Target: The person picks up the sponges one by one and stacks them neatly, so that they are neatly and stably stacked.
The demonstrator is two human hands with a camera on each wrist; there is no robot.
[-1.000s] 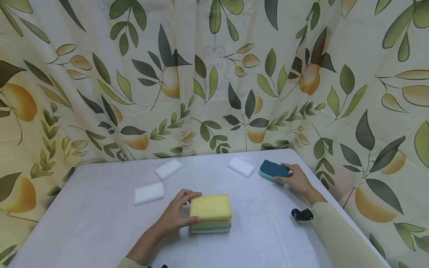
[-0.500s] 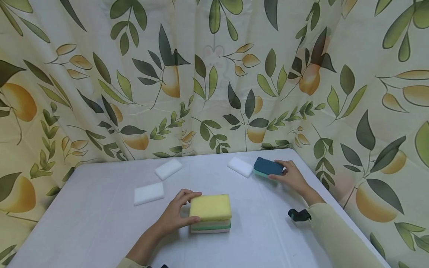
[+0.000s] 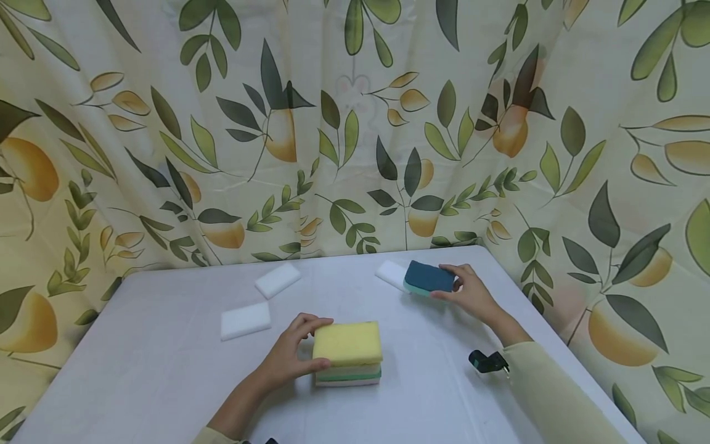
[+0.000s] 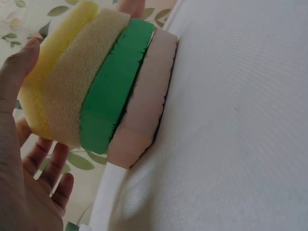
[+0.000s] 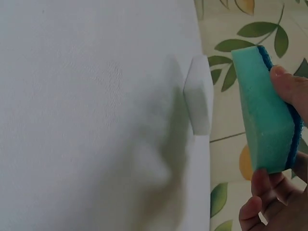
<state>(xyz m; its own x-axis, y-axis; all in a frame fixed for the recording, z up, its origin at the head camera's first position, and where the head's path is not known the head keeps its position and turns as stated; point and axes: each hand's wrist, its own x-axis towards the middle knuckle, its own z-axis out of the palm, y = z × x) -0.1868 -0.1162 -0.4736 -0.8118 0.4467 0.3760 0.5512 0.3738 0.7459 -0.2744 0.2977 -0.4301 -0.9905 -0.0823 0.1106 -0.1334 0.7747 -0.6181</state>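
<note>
A stack of sponges stands in the middle of the table in the head view, a yellow sponge point(image 3: 348, 344) on top. In the left wrist view its layers run from yellow and beige foam to green point(image 4: 113, 91) and pale pink point(image 4: 144, 96) against the cloth. My left hand point(image 3: 285, 354) grips the yellow sponge at its left side, thumb at the near edge and fingers at the far edge. At the back right, my right hand point(image 3: 474, 295) pinches a teal sponge point(image 5: 267, 113) with a dark blue scouring side facing up, raised above the table.
Beneath the raised sponge, partly covered in the head view, lies a white sponge point(image 3: 390, 273). Two more white sponges, one farther back point(image 3: 277, 280) and one nearer point(image 3: 246, 320), lie left of the stack. A printed curtain point(image 3: 355, 185) hangs behind the white-covered table point(image 3: 138, 370).
My right hand has carried the blue-and-teal sponge leftward, so that it now overlaps the right-hand white sponge in the head view. My left hand and the stack have stayed put.
</note>
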